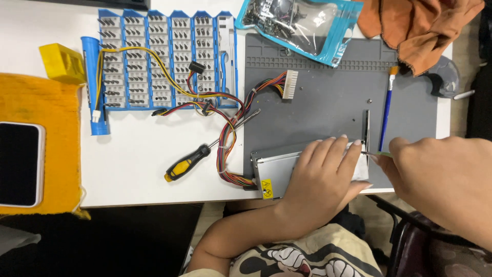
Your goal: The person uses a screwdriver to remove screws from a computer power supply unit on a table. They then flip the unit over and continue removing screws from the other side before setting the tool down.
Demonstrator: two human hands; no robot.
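Metal power supply box [277, 169] lies at the near edge of the grey work mat [328, 97], on the white desk [138, 154]. Left hand [320, 179] rests flat on top of it, fingers spread and extended, pressing down rather than gripping. Right hand [441, 174] is closed around a thin tool [373, 152] with a green shank, tip meeting the box's right end just beside the left fingertips.

Cable bundle [228, 128] of coloured wires runs from the box's left side up across the desk; one branch ends in a white connector [290, 84] on the mat, others trail over the blue screwdriver-bit rack [164, 59]. Black-and-yellow screwdriver [197, 156] lies on the desk left of the box, shaft crossing the wires. Blue-handled brush [387, 113] and tweezers [367, 128] lie upright on the mat, close together, just beyond the hands.

Bag of screws [302, 25] overlaps the mat's far edge; orange cloth [420, 25] at far right. Phone [20, 164] on yellow cloth [46, 102] at left edge.
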